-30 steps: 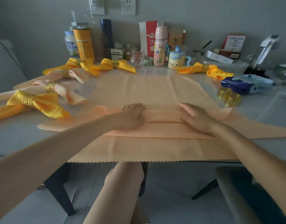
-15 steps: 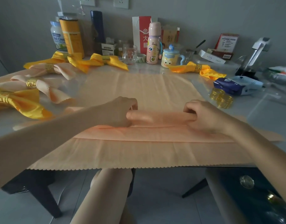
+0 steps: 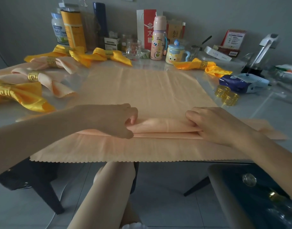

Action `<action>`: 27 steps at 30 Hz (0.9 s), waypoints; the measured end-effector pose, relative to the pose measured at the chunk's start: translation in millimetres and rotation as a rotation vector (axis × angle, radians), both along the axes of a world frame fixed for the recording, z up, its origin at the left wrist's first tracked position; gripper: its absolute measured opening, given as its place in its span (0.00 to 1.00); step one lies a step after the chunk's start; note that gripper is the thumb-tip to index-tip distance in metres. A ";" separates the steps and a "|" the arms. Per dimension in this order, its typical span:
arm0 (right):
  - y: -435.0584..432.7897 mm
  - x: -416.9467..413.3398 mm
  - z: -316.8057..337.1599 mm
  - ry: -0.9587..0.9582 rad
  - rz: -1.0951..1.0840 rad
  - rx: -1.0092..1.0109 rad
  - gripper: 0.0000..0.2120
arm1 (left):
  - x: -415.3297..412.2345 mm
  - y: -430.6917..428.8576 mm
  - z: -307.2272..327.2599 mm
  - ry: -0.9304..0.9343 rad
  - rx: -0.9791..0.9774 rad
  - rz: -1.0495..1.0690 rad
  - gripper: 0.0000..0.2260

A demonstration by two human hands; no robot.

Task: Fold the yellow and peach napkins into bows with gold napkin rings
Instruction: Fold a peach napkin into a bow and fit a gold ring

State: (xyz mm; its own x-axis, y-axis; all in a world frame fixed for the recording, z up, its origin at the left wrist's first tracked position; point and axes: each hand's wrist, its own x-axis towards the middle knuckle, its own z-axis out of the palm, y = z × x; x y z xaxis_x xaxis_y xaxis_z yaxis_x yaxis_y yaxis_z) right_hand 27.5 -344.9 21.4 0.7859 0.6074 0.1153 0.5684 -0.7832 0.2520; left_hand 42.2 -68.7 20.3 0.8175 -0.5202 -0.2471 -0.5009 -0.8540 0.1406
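The curled fingers (image 3: 133, 119) of the left hand (image 3: 109, 121) pinch a raised fold of the large peach fabric napkin (image 3: 142, 90), thumb on the near side and fingertips tucked over the far side. The fingers (image 3: 194, 119) of the right hand (image 3: 216, 126) curl over the same fold further right, the thumb apparently slipped between the layers, though that part is hard to see. Between the 2 hands the fold stands up as a soft rounded ridge (image 3: 160, 125) on top of flatter pleats that run left to right. The rest of the napkin lies spread on the pale glossy table (image 3: 266, 116), its scalloped near edge hanging just over the table's front. Near the napkin's far right corner, 2 loose gold napkin rings (image 3: 226, 95) sit touching each other, just in front of a dark blue tissue pack (image 3: 237, 81). On the left lies a finished yellow satin bow (image 3: 24, 96) cinched by a gold ring, with 2 ringed peach bows (image 3: 47, 81) behind it and more yellow bows (image 3: 99, 56) beyond those. Another yellow bow (image 3: 203, 66) rests at the far right. Along the wall stand a pink cartoon bottle (image 3: 157, 38), a lidded cartoon mug (image 3: 174, 52) and a clear drinking glass (image 3: 133, 49).
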 end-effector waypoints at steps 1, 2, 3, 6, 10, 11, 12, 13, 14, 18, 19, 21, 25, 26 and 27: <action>-2.0 -0.2 -2.2 -0.053 0.038 -0.030 0.20 | -0.5 0.5 -1.6 -0.014 -0.054 -0.005 0.12; -2.6 -1.7 -3.0 -0.103 0.056 -0.061 0.24 | -1.7 0.5 -4.3 -0.037 -0.118 -0.015 0.12; -4.0 -3.6 -3.9 -0.146 0.065 -0.096 0.26 | -3.7 0.5 -7.3 -0.067 -0.176 -0.026 0.13; 0.7 -14.2 -2.6 -0.156 0.052 -0.189 0.25 | -8.3 1.1 -21.1 -0.156 -0.254 -0.014 0.16; 0.1 -25.9 12.1 0.364 -0.181 -0.142 0.12 | -7.7 3.7 -33.3 -0.254 -0.205 -0.010 0.17; 1.7 -27.0 21.7 0.552 -0.259 -0.113 0.11 | -9.3 3.9 -29.8 -0.225 -0.160 -0.016 0.16; 3.7 -25.6 29.4 0.667 -0.285 -0.065 0.10 | -10.0 3.7 -24.0 -0.154 -0.105 -0.028 0.14; 7.3 -22.0 35.6 0.668 -0.277 0.000 0.08 | -12.4 1.2 -14.0 -0.072 -0.063 -0.016 0.10; 11.9 -17.3 37.3 0.564 -0.238 0.125 0.05 | -13.9 -2.9 -5.1 -0.030 -0.058 0.016 0.05; 57.5 -5.0 -2.8 0.158 -0.107 0.469 0.11 | -17.2 -32.5 -9.7 -0.399 -0.077 0.067 0.18; 67.1 -5.8 -16.3 0.176 -0.090 0.441 0.14 | -21.8 -40.6 -19.5 -0.447 -0.085 0.041 0.25; 75.0 -5.4 -35.8 0.230 -0.132 0.373 0.19 | -29.7 -47.9 -39.6 -0.378 -0.060 0.044 0.32; 68.0 2.3 -37.3 0.355 -0.234 0.263 0.29 | -26.7 -45.7 -49.0 -0.221 -0.001 0.156 0.30; 64.5 3.5 -38.0 0.365 -0.231 0.239 0.29 | -26.7 -44.8 -48.0 -0.229 0.010 0.147 0.33; 57.7 3.6 -38.8 0.376 -0.235 0.228 0.30 | -26.5 -44.4 -47.4 -0.220 0.016 0.138 0.35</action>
